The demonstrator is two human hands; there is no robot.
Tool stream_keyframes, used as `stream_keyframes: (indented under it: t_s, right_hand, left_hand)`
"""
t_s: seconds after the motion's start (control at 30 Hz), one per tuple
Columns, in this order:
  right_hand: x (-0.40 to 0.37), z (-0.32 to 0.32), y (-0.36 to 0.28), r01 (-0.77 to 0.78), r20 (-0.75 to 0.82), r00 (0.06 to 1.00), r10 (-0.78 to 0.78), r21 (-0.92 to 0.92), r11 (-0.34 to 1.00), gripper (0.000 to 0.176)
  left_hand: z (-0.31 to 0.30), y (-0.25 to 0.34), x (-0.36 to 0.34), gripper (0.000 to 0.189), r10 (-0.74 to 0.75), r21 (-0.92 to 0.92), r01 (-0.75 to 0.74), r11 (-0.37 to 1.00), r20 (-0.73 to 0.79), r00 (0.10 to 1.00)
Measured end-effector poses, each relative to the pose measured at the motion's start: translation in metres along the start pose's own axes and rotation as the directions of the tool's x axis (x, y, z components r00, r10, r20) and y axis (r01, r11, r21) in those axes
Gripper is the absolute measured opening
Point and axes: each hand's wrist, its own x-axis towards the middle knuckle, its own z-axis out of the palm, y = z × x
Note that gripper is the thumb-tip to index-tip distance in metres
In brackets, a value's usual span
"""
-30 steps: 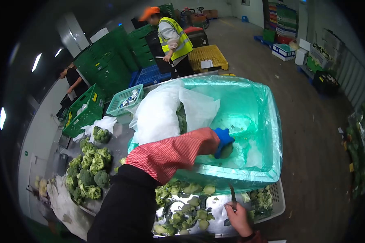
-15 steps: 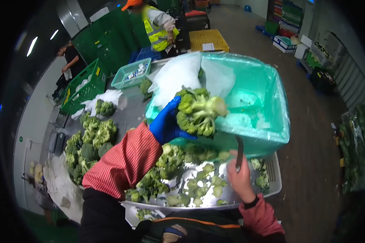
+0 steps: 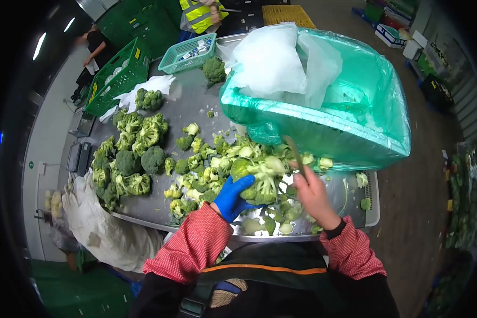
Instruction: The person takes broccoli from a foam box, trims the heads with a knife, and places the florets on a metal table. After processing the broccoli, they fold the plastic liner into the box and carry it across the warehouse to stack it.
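Observation:
In its blue glove, my left hand (image 3: 231, 198) is closed around a broccoli head (image 3: 265, 183), whose pale stem points up and to the right. My bare right hand (image 3: 317, 200) grips a knife (image 3: 293, 151) with its curved blade upward, close beside the stem. Under both hands, cut florets and stem pieces (image 3: 206, 172) lie scattered over the metal table (image 3: 188, 100). To the left rests a heap of broccoli heads (image 3: 127, 161). Just beyond the knife stands a box lined with green plastic (image 3: 328, 127), white sheeting (image 3: 273, 58) draped over its left side.
At the back left are a green crate (image 3: 114, 79) and a small light-green basket (image 3: 188, 53) with small packets. A single broccoli head (image 3: 214, 69) sits near the basket. A white sack (image 3: 100, 228) hangs by the table's left edge. Two other people stand farther back.
My left hand has brought the broccoli head down from in front of the lined box to just above the cut pieces. The knife is now beside its stem. The view has tilted downward.

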Motion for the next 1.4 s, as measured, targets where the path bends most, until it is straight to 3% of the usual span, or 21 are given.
stream_keyframes:
  t_s: [0.03,0.07,0.1,0.2,0.23,0.33,0.43,0.53,0.57,0.6,0.63,0.7,0.8,0.9,1.0,1.1,1.13,1.17,1.2,1.27,1.4]
  right_hand:
    - [-0.002,-0.005,0.001,0.164,-0.071,0.979,-0.191,-0.282,0.945,0.033]
    - [-0.004,-0.007,-0.001,0.283,-0.085,0.917,-0.389,-0.548,0.787,0.033]
    - [-0.008,-0.006,-0.01,0.334,-0.04,0.897,-0.441,-0.593,0.733,0.028]
    - [-0.013,0.002,-0.028,0.379,0.079,0.876,-0.476,-0.724,0.576,0.019]
    - [-0.013,0.002,-0.028,0.328,0.09,0.912,-0.401,-0.747,0.578,0.028]
    - [-0.005,0.0,-0.021,0.259,0.061,0.927,-0.371,-0.818,0.514,0.029]
    - [0.004,-0.007,0.005,0.255,0.038,0.917,-0.397,-0.822,0.509,0.027]
    - [0.007,-0.036,0.054,0.256,0.061,0.928,-0.368,-0.82,0.512,0.005]
    - [0.002,-0.047,0.068,0.15,-0.027,0.955,-0.295,-0.814,0.561,0.007]
    - [-0.004,-0.059,0.081,0.049,-0.111,0.967,-0.229,-0.803,0.594,0.008]
    - [-0.004,-0.061,0.081,-0.046,-0.177,0.973,-0.149,-0.78,0.624,0.01]
    - [-0.004,-0.046,0.063,0.048,-0.142,0.969,-0.202,-0.693,0.719,0.013]
    - [0.009,-0.03,0.013,0.187,-0.089,0.953,-0.288,-0.576,0.796,0.014]
    - [0.009,-0.026,-0.003,0.294,-0.005,0.937,-0.349,-0.526,0.798,0.015]
    - [0.011,-0.024,0.007,0.217,-0.035,0.97,-0.241,-0.325,0.921,0.017]
    - [0.01,-0.008,-0.009,0.095,0.023,0.995,-0.095,-0.006,0.995,0.021]
    - [0.008,-0.001,-0.016,0.093,0.078,0.993,-0.092,-0.013,0.996,0.023]
    - [0.004,0.006,-0.024,0.093,0.134,0.987,-0.089,-0.02,0.995,0.024]
    - [0.002,0.013,-0.032,0.094,0.188,0.978,-0.087,-0.025,0.995,0.026]
    - [0.0,0.029,-0.048,0.309,0.16,0.943,-0.291,-0.106,0.945,0.028]
    - [0.005,0.058,-0.054,0.548,0.089,0.831,-0.549,-0.294,0.783,0.028]
  left_hand:
    - [-0.003,-0.001,-0.002,0.056,-0.023,-0.046,0.023,0.999,-0.007,1.0]
    - [-0.005,-0.001,-0.004,0.055,-0.046,-0.086,0.044,0.995,-0.012,0.999]
    - [-0.006,-0.001,-0.004,0.054,-0.07,-0.123,0.068,0.99,-0.016,0.997]
    - [-0.005,-0.005,-0.006,0.052,-0.115,-0.145,0.113,0.983,-0.008,0.993]
    - [0.002,-0.005,-0.008,0.052,-0.107,-0.12,0.106,0.987,0.001,0.994]
    - [0.01,-0.008,-0.009,0.052,-0.106,-0.082,0.109,0.991,0.04,0.994]
    - [0.025,-0.007,-0.013,0.056,-0.052,-0.06,0.052,0.997,0.0,0.999]
    - [0.007,-0.015,-0.008,0.061,0.138,0.115,-0.128,0.985,-0.089,0.986]
    - [0.016,-0.003,-0.019,0.067,0.285,0.152,-0.266,0.952,-0.114,0.952]
    - [0.012,0.009,-0.021,0.067,0.469,0.287,-0.442,0.85,-0.03,0.883]
    - [0.009,0.018,-0.017,0.068,0.452,0.29,-0.414,0.863,-0.078,0.889]
    - [-0.003,0.023,-0.01,0.071,0.332,0.33,-0.26,0.908,-0.183,0.925]
    - [-0.002,0.02,-0.001,0.075,0.326,0.378,-0.223,0.899,-0.234,0.916]
    - [-0.006,0.021,-0.002,0.08,0.398,0.503,-0.254,0.826,-0.203,0.895]
    - [-0.033,0.017,-0.004,0.084,0.435,0.53,-0.329,0.781,-0.084,0.896]
    - [-0.043,0.007,-0.014,0.081,0.365,0.185,-0.35,0.918,-0.049,0.93]
    - [-0.042,0.005,-0.018,0.08,0.332,0.034,-0.331,0.943,-0.042,0.942]
    - [-0.041,0.009,-0.027,0.077,0.186,-0.025,-0.19,0.981,-0.122,0.975]
    - [-0.05,0.001,-0.028,0.074,0.204,-0.173,-0.21,0.962,-0.051,0.978]
    - [-0.044,-0.012,-0.019,0.07,0.363,-0.434,-0.299,0.85,0.072,0.929]
    - [-0.063,-0.026,-0.021,0.064,0.378,-0.531,-0.307,0.79,0.028,0.925]
